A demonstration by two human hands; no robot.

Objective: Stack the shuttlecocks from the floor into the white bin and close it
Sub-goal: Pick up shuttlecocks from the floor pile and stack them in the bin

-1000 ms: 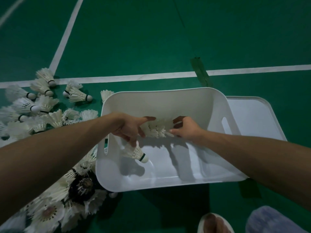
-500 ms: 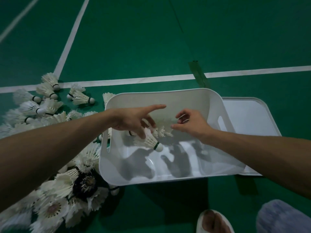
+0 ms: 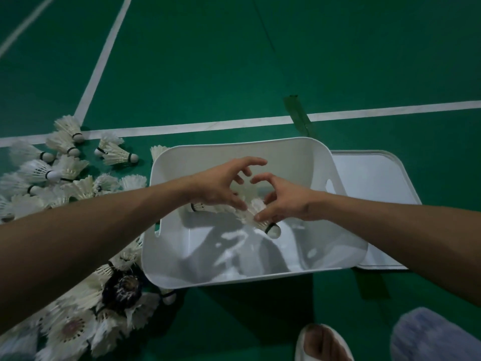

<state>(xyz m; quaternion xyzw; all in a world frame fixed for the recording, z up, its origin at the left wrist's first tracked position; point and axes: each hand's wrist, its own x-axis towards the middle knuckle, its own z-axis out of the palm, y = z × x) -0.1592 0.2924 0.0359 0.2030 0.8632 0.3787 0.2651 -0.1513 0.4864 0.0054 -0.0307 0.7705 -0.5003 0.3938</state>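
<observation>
Over the white bin (image 3: 322, 162), right-hand fingers (image 3: 260, 217) pinch a shuttlecock (image 3: 256, 213)

Both bare forearms reaching forward and converging, left hand (image 3: 221, 186) with fingers spread and curled, right hand (image 3: 281, 199) pinching with thumb and fingertips
</observation>
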